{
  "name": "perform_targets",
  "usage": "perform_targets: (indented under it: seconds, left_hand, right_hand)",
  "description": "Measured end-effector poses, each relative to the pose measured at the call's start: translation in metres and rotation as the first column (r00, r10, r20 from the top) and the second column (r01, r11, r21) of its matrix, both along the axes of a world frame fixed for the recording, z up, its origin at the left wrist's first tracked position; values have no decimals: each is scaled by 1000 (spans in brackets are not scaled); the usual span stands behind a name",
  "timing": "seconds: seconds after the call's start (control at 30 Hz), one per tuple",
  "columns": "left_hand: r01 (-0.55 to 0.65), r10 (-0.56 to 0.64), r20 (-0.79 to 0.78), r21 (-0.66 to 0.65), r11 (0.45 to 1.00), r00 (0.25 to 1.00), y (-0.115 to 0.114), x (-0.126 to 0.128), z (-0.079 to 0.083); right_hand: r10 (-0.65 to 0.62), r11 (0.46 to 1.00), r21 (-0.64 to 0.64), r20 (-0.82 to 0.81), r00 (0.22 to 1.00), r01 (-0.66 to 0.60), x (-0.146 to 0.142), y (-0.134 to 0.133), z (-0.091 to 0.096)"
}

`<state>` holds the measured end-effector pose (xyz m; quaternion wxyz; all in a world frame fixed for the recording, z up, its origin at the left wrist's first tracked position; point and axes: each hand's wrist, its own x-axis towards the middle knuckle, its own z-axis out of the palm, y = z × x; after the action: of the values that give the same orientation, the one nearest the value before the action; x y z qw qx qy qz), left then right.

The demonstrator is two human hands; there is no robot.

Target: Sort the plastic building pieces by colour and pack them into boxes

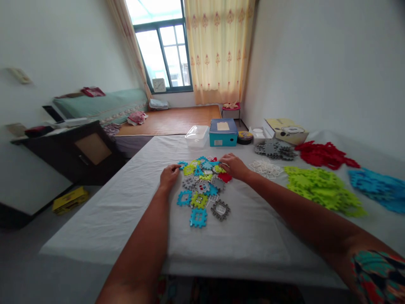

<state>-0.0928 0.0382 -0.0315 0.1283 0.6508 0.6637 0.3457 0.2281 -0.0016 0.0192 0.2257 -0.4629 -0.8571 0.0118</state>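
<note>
A mixed heap of interlocking plastic pieces lies mid-table, in blue, lime, grey, red and white. At its left edge, my left hand point(170, 175) is closed, pinching a blue interlocking plastic piece point(182, 165). Across the heap, my right hand point(234, 166) has its fingertips closed at another blue piece point(215, 163), above a lime piece point(219, 169) and a red piece point(225, 177). Nearer to me are a blue square piece with a window frame point(198, 218), a dark grey piece point(220, 210) and a lime piece point(199, 200). My right fingertips are partly hidden.
Sorted piles stand on the right: white frames point(265, 168), grey pieces point(274, 150), red pieces point(325, 154), lime pieces point(319, 190) and blue pieces point(379, 188). Behind are a clear plastic tub point(197, 137), a blue box point(223, 133), a round tin point(244, 137) and a yellow box point(286, 130).
</note>
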Motion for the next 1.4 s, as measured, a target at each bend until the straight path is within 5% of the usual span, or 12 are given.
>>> perform_targets:
  seconds: [0.13,0.27,0.33,0.43,0.5,0.67,0.73,0.87,0.93,1.2,1.3,1.4]
  left_hand:
    - [7,-9,34,44,999,999,0,-3,-3]
    - [23,-23,-10,25,999,1000,1,-6,-2]
    - [27,-26,-59,6,1000,998,2,-7,0]
    - [1,-5,-123,-27,1000,992,4,-6,4]
    - [-30,21,-168,-54,998,986,5,-6,6]
    - [-46,29,-233,-66,997,972,6,-4,11]
    - [-61,43,-247,-67,996,968,5,-3,13]
    - [-83,61,-265,-73,994,962,3,-3,15]
    - [-66,44,-279,-69,995,959,3,-3,15]
    - [-51,30,-263,-73,996,964,7,-6,11]
    - [-47,29,-248,-64,997,968,5,-2,12]
    - [-17,9,-208,-34,999,978,0,3,11]
  right_hand:
    - [-45,998,-45,-174,984,38,54,-34,3]
    - [-310,950,-82,-334,890,301,164,-69,5]
    - [-524,839,-48,-342,780,543,236,-88,6]
    - [-817,517,-3,-302,492,856,346,-121,2]
    - [-903,363,-20,-255,347,932,403,-143,-5]
    - [-959,257,22,-122,257,966,445,-165,-23]
    - [-945,291,149,-106,308,945,429,-159,-25]
    - [-824,563,157,179,537,812,390,-137,-30]
    - [-794,578,86,286,536,811,385,-132,-36]
    - [-867,426,0,284,408,905,416,-146,-42]
    - [-866,493,135,171,470,859,387,-132,-21]
    - [-721,675,273,48,691,686,317,-100,3]
